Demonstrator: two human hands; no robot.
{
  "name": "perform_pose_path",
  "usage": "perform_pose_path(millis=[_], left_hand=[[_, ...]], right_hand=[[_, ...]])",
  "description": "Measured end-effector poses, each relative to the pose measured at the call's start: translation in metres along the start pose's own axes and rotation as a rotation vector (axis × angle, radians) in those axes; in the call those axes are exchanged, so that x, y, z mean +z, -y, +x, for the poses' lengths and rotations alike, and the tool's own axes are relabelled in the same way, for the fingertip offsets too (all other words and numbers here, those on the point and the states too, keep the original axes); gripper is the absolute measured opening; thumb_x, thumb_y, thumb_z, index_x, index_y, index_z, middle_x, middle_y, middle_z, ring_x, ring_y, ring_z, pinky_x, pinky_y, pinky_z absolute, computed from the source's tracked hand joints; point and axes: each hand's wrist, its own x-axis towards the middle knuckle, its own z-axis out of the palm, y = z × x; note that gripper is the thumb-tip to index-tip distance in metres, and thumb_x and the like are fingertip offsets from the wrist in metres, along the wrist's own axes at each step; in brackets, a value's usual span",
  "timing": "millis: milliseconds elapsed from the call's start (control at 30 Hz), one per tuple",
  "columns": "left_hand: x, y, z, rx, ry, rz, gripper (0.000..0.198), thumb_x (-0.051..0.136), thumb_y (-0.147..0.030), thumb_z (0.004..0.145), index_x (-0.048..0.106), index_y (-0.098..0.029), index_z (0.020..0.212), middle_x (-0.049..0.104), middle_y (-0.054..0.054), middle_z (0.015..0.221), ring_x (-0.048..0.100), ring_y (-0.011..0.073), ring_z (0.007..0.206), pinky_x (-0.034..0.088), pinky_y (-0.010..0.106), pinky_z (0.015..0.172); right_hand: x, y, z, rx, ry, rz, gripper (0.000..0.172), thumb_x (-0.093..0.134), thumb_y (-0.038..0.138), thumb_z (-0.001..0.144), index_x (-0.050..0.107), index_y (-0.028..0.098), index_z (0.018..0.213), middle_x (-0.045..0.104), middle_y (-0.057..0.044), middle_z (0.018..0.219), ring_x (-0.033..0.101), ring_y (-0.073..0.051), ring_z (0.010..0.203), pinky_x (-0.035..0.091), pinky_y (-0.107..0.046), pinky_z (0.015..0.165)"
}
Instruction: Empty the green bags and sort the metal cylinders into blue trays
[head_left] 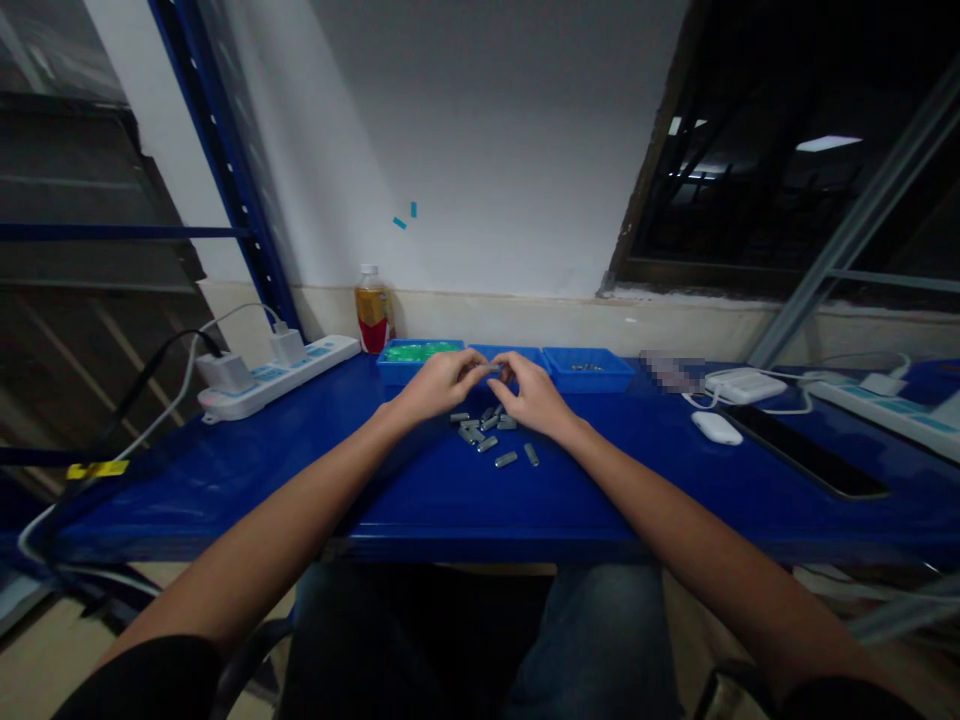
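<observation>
My left hand [439, 385] and my right hand [534, 395] meet above a blue table [420, 490], fingertips pinched together on a small grey metal piece [493, 369] held between them. Just below the hands lies a loose pile of several small grey metal cylinders [487, 435]. Behind the hands stand three shallow blue trays: the left tray [397, 360] holds green parts, the middle tray [525, 352] is mostly hidden by my hands, and the right tray [592, 370] holds small grey parts.
A drink bottle [373, 310] stands by the wall. At the left lies a white power strip [277, 375] with chargers and cables. To the right are a white box [742, 385], a white mouse-like object [716, 427], a dark phone [810, 455] and another power strip [885, 410].
</observation>
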Motion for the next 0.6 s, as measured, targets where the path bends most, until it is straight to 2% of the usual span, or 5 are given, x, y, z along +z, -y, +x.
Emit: perform_pose_path(millis=[133,300,400,500,600], left_hand=[[-0.004,-0.004,-0.001,0.004,0.028,0.017,0.032,0.038,-0.031,0.093,0.064,-0.014,0.088,0.064,0.003,0.073,0.056,0.0128,0.065,0.038,0.024,0.061],[-0.005,-0.006,-0.001,0.007,0.027,0.068,0.038,0.034,-0.032,0.094,0.062,-0.014,0.075,0.06,0.002,0.064,0.051,0.0115,0.058,0.035,0.024,0.058],[-0.004,-0.005,-0.002,-0.024,0.031,0.073,0.043,0.032,-0.033,0.095,0.06,-0.014,0.069,0.057,0.002,0.06,0.049,0.0111,0.055,0.034,0.024,0.057],[-0.003,-0.004,-0.003,-0.039,-0.005,0.016,0.034,0.037,-0.034,0.093,0.062,-0.013,0.086,0.061,0.003,0.068,0.053,0.0122,0.061,0.037,0.024,0.06],[-0.002,-0.004,-0.005,0.021,-0.02,-0.073,0.026,0.044,-0.03,0.09,0.056,-0.015,0.107,0.065,0.004,0.085,0.057,0.0134,0.072,0.041,0.025,0.065]], right_hand=[[-0.002,0.005,0.0,-0.006,0.013,-0.049,0.01,0.047,0.024,0.088,0.055,0.018,0.093,0.056,-0.004,0.083,0.052,-0.018,0.079,0.04,-0.029,0.075],[-0.005,0.012,0.002,-0.018,0.001,-0.071,0.015,0.049,0.028,0.089,0.056,0.019,0.098,0.056,-0.005,0.085,0.052,-0.018,0.082,0.04,-0.031,0.077],[-0.003,0.013,0.002,-0.025,0.045,-0.086,0.017,0.045,0.03,0.091,0.059,0.019,0.092,0.056,-0.005,0.083,0.051,-0.018,0.083,0.04,-0.031,0.077],[0.0,0.009,0.002,0.005,0.069,-0.108,0.03,0.036,0.031,0.095,0.057,0.019,0.078,0.055,-0.005,0.077,0.051,-0.018,0.08,0.039,-0.031,0.076],[0.002,0.004,0.003,0.02,0.082,-0.087,0.038,0.028,0.03,0.097,0.053,0.019,0.071,0.055,-0.004,0.073,0.052,-0.017,0.076,0.038,-0.031,0.074]])
